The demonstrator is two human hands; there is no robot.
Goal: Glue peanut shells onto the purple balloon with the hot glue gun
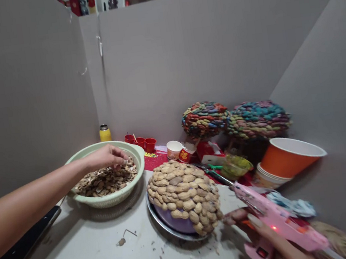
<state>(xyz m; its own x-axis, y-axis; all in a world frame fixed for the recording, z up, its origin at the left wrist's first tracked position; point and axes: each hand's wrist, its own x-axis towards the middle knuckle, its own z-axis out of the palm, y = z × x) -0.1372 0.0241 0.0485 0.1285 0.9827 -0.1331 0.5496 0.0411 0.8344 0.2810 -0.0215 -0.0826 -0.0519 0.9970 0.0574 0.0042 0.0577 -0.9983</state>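
Note:
My left hand (111,156) hovers over a pale green basket (140,158) that holds a heap of peanut shells (103,184). Its fingers are pinched together, and what they hold, if anything, is too small to make out. In my right hand (270,235) is a pink hot glue gun (275,218) with a red light glowing on its side, its nozzle pointing up and to the left. Between the hands, a rounded purple form (175,219), largely covered with peanut shells (183,187), rests in a metal bowl (160,224).
Two multicoloured shell-covered balls (205,119) stand at the back right. Near them are an orange paper bucket (291,158), a green bowl (237,165) and paper cups (175,149). Red cups (150,144) and a yellow bottle (105,133) stand behind the basket. A hex key (129,232) lies in front.

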